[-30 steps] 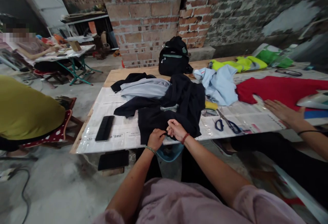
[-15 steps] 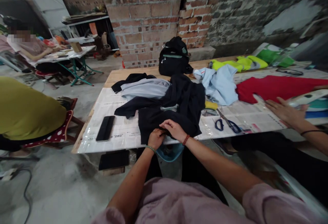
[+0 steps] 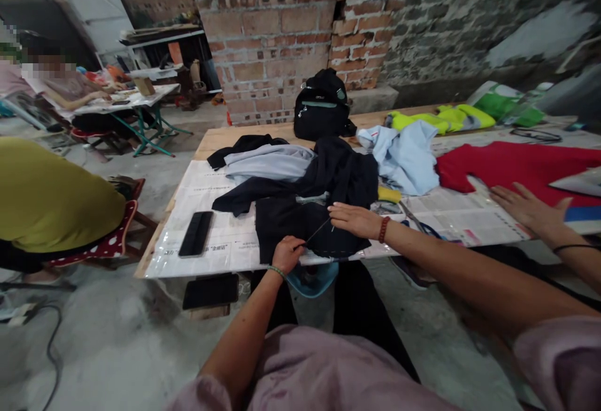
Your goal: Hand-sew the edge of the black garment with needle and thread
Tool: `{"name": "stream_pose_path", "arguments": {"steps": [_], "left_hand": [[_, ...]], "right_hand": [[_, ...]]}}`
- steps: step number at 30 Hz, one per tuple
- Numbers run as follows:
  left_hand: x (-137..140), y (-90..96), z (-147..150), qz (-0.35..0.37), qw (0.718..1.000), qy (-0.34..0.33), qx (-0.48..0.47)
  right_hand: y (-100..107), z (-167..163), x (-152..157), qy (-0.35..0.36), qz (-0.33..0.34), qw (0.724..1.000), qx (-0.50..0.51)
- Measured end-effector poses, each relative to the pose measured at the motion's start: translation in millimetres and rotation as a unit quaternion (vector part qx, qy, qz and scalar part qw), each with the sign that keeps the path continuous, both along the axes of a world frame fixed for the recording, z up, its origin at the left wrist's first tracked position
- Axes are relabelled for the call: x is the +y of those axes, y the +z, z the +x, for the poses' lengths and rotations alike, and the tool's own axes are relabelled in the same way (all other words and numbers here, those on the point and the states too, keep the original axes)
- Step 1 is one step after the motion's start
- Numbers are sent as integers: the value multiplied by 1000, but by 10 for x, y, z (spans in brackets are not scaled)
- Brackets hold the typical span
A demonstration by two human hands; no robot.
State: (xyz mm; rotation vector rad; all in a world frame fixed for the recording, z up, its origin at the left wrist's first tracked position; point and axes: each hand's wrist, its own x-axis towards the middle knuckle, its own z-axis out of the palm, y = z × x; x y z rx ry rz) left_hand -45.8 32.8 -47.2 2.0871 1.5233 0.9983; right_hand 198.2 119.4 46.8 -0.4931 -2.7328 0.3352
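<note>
Dark clothing, a black garment [image 3: 282,218], lies bunched at the table's near edge, with a line of pale stitches along its lower hem. My left hand [image 3: 288,254] is closed in a pinch on the garment's edge. Raised a little to the right, my right hand [image 3: 354,218] pinches a thread [image 3: 318,232], which runs taut down to the left hand. A tiny pale sliver, perhaps a needle, shows below the right fingertips; I cannot make it out for sure. Blue-handled scissors [image 3: 428,229] are partly hidden behind my right wrist.
A phone [image 3: 196,234] lies left on the paper-covered table [image 3: 164,254]. Behind are a grey cloth [image 3: 270,161], a black bag [image 3: 322,110] and a light blue garment [image 3: 404,154]. At right, a co-worker's hand [image 3: 530,210] rests by a red garment [image 3: 511,170]. A blue bin [image 3: 312,282] stands below.
My right hand has moved up and right, away from my left hand, and the thread now stretches between them. The left hand stays at the hem. The co-worker's iron has slid right.
</note>
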Motion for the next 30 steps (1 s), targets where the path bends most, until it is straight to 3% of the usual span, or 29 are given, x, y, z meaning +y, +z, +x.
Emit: {"name": "stream_pose_path", "arguments": {"steps": [7,15,20,30], "left_hand": [[-8,19,-4,1,1000,-4,2],[-11,34,-2,-12,1000,2,9],[-9,34,0,-11,1000,0,17],[-12,40,-2,-6,1000,0,23]], "right_hand": [[154,484,366,-94,156,982,-42],[465,862,562,-226,288,930,-48],[680,1004,579,-313,306,895,-92],[980,1150,646,-380,295,860,-169]]}}
